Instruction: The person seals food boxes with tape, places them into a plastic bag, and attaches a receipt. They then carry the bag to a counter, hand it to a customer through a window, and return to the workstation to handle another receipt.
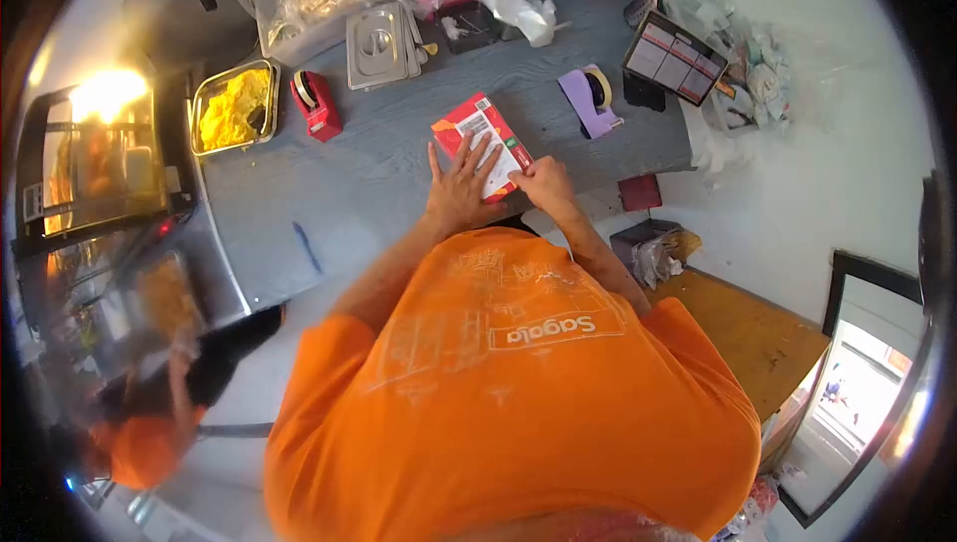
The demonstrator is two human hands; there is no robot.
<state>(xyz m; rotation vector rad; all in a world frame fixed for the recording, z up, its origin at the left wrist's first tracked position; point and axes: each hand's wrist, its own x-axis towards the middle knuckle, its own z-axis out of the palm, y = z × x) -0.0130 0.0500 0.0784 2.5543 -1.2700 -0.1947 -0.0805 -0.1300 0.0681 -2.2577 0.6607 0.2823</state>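
Observation:
A flat red box [481, 126] with a white printed label and a barcode lies at an angle on the grey counter [389, 143]. My left hand [463, 181] rests flat on it, fingers spread over the label. At the near right edge of the box, my right hand [543, 184] is closed, its thumb against the edge; its curled fingers are partly hidden. To the right stands a lilac tape dispenser [589, 108] with a roll of tape. Farther left is a red tape dispenser [318, 108].
A metal tray of yellow food [234, 111] and metal lids [379, 43] stand toward the back left. A tablet [675, 57] leans at the right. Another person in an orange top [150, 450] is at lower left, near a lit display case [105, 158].

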